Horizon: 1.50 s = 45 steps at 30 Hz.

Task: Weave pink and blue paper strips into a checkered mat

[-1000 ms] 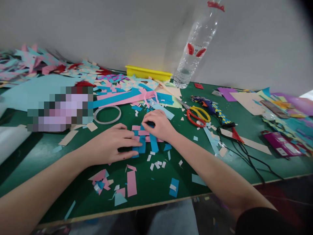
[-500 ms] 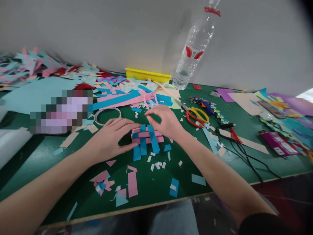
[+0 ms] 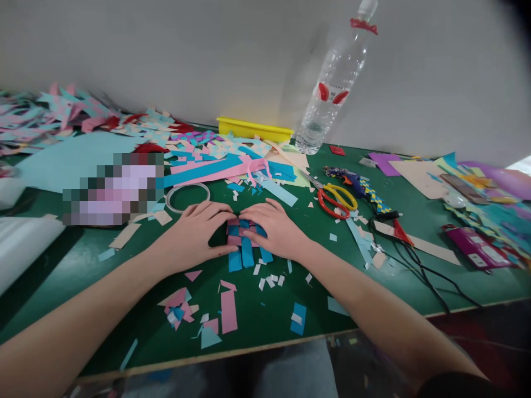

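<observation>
A small weave of blue and pink paper strips [image 3: 248,251] lies flat on the table in front of me, its blue ends hanging free toward me. My left hand [image 3: 203,235] grips its left side, thumb at the lower left and fingertips at the top edge. From the right, my right hand [image 3: 276,229] has its thumb pressed on the weave and its fingers curled at the far edge, where the fingertips of both hands nearly meet. Those fingers and the thumb hide part of the top and right side. White paper bits [image 3: 271,281] lie just below the weave.
Scissors [image 3: 336,200] lie to the right, near a blue glue gun [image 3: 352,179] and its cord. A clear bottle [image 3: 327,99] stands by the wall beside a yellow tray [image 3: 255,131]. A roll of tape [image 3: 187,196] is beyond my left hand. Paper scraps [image 3: 229,312] litter the front.
My right hand has come down onto the weave, its thumb now over the strips. The blue strips now pass under a pink one near the top. The view has shifted slightly.
</observation>
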{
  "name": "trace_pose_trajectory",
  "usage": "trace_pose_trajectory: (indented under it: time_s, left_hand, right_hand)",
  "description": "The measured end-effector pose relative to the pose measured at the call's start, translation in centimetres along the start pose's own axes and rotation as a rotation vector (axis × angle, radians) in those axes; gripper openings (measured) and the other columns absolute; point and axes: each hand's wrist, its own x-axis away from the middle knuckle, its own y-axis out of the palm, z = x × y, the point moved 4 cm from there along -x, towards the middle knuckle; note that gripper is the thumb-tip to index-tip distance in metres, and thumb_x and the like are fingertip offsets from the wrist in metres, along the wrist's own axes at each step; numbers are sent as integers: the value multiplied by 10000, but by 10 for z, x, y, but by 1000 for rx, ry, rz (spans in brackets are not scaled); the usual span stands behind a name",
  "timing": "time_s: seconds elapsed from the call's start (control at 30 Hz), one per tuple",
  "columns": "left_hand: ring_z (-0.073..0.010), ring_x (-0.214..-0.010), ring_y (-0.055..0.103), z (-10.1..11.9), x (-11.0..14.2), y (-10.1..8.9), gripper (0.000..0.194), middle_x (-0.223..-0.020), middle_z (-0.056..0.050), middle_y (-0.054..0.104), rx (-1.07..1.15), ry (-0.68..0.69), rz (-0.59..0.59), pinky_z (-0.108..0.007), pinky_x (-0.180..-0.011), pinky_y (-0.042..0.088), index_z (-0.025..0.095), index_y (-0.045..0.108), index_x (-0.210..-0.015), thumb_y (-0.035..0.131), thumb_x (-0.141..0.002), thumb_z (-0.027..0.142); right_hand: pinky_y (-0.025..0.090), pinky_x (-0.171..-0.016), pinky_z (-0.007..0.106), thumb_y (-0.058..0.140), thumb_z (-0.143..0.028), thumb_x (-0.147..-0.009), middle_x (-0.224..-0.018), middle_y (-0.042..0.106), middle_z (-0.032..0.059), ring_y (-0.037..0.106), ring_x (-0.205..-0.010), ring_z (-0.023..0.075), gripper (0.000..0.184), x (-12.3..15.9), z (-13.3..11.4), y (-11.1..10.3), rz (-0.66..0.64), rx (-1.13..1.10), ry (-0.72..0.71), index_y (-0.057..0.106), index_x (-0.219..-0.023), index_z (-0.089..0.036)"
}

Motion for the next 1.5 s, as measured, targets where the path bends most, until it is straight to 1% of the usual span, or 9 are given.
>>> trace_pose_trajectory:
  time_s: [0.13,0.27,0.5,0.7,0.9,1.0,1.1,1.3,1.5]
  left_hand:
    - [-339,-1229,511,0,0,1,569,-1334,-105,567,8,1,-1,-542,-1000,407,236,584,-1227,529,-859,665]
    - [-334,-1224,520,1,0,0,556,-1327,-102,578,22,-1,1,-535,-1011,406,237,588,-1231,525,-868,653]
    - [-326,-1240,507,-3,0,0,504,-1335,-86,572,12,-8,25,-550,-1029,395,257,583,-1258,466,-923,614]
    - [-311,-1240,508,-1,0,-2,452,-1342,-86,579,18,22,65,-513,-1023,412,245,554,-1305,461,-956,517]
    - [-282,-1236,534,12,0,-3,410,-1325,-68,613,66,159,37,-488,-1057,394,260,565,-1313,479,-968,463]
    - [-265,-1232,546,13,0,-3,386,-1336,-52,617,70,209,24,-474,-1077,383,277,580,-1316,482,-974,427]
    - [-262,-1231,550,13,0,-2,373,-1344,-52,616,74,213,23,-470,-1078,390,278,597,-1307,487,-973,404]
    - [-267,-1207,569,12,0,-4,342,-1330,-70,623,79,215,39,-477,-1055,428,267,648,-1235,485,-971,410]
    - [-256,-1310,505,16,0,-4,375,-1423,-32,565,104,284,-1,-487,-1152,339,312,603,-1311,504,-972,438]
  right_hand:
    - [174,-1200,492,483,-412,-989,-1262,665,63,548,-1250,223,333,2,-1,-4,16,-8,-30,605,-1212,-197]
    - [177,-1201,499,493,-396,-982,-1301,646,64,541,-1265,226,334,7,4,-14,69,23,-46,576,-1247,-211]
    - [286,-1160,483,533,-389,-963,-1279,657,64,568,-1233,227,315,10,27,-32,42,-19,-80,596,-1217,-213]
    - [396,-1074,447,613,-486,-900,-1277,653,84,566,-1215,250,451,9,28,-32,17,-60,-101,586,-1244,-196]
    - [374,-1080,442,661,-545,-844,-1306,631,102,547,-1242,260,556,9,23,-29,6,-32,-121,575,-1253,-179]
    - [377,-1068,442,673,-547,-833,-1299,634,102,555,-1229,258,539,9,23,-28,-10,-22,-118,595,-1220,-181]
    - [375,-1067,438,671,-540,-838,-1294,638,97,560,-1224,254,522,9,24,-28,-22,-22,-115,599,-1214,-185]
    - [357,-1093,451,660,-561,-835,-1326,621,98,546,-1250,259,578,10,22,-26,-30,-19,-130,565,-1280,-204]
    - [362,-1087,467,618,-586,-854,-1295,636,115,548,-1236,280,597,9,25,-27,-31,15,-48,569,-1285,-175]
